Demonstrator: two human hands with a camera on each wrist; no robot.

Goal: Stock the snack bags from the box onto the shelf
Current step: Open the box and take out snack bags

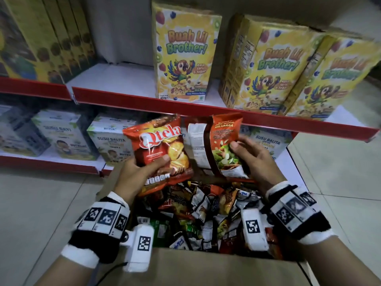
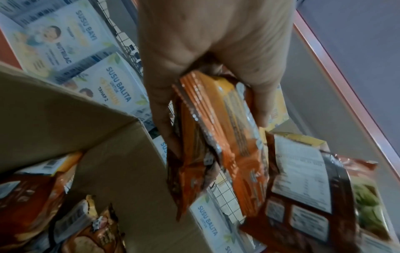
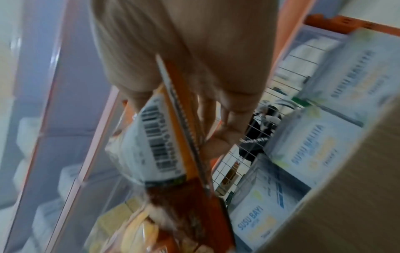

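Note:
Over the open cardboard box [image 1: 216,263], which holds several mixed snack bags [image 1: 206,211], I hold one bag in each hand. My left hand [image 1: 152,164] grips a red Qtela chip bag [image 1: 158,145] by its lower edge, front side up. My right hand [image 1: 243,153] grips a second red bag [image 1: 218,145], its printed back toward me. Both bags hang just below the red front edge of the upper shelf [image 1: 185,106]. In the left wrist view, thumb and fingers pinch the Qtela bag [image 2: 216,128]. The barcode side of the second bag [image 3: 162,145] shows in the right wrist view.
Yellow cereal boxes [image 1: 181,54] stand on the white upper shelf, with a bare gap [image 1: 115,79] to their left. Pale milk-formula boxes [image 1: 111,139] fill the lower shelf behind the bags. The floor [image 1: 41,203] is grey tile.

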